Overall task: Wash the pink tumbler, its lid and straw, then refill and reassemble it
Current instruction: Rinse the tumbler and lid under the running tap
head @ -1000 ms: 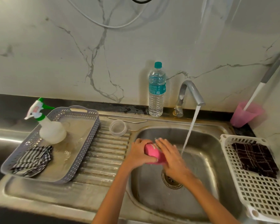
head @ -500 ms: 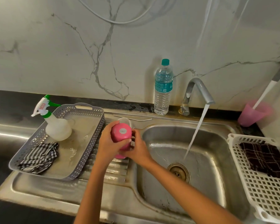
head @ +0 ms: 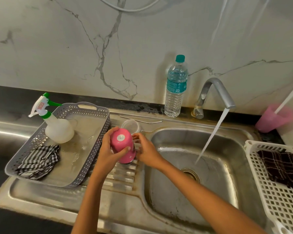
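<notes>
The upturned pink tumbler [head: 121, 143] is gripped by the left hand [head: 107, 150] — the right hand [head: 146, 152] is set at its 3 o'clock, its hold unclear.

On the left half of the stainless steel sink unit [head: 41, 196] lie a grey perforated plastic basket [head: 93, 149], a clear round plastic lid [head: 131, 124], a thin metal straw [head: 140, 120] behind it, and a pink cylindrical tumbler [head: 123, 146], mouth down.
</notes>
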`<control>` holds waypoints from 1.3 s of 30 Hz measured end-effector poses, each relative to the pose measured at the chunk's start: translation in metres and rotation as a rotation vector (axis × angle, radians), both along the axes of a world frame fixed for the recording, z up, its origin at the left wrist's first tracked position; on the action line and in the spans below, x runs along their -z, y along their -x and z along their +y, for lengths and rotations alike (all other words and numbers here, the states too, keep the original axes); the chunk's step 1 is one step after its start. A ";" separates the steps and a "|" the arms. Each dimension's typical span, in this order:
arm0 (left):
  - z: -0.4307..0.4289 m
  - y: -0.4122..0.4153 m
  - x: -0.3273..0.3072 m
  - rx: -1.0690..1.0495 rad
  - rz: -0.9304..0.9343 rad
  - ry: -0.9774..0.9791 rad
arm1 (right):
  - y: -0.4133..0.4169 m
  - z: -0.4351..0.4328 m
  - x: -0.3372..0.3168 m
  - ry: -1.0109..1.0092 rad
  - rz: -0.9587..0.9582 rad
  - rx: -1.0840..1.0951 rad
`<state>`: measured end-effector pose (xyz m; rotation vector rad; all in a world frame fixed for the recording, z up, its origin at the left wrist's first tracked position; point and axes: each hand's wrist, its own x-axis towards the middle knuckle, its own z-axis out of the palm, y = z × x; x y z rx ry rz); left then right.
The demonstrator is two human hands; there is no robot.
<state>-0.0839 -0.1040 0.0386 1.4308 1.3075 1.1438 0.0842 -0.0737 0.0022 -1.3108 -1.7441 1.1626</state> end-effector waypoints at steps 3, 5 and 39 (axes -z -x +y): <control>0.000 -0.004 0.002 -0.005 0.000 -0.008 | -0.003 0.023 -0.003 -0.031 -0.089 0.231; -0.002 -0.009 -0.002 -0.024 -0.010 -0.009 | -0.002 0.042 -0.008 0.002 -0.137 0.353; 0.029 -0.284 0.050 0.221 -0.895 0.894 | -0.226 -0.038 -0.016 0.340 -0.041 0.893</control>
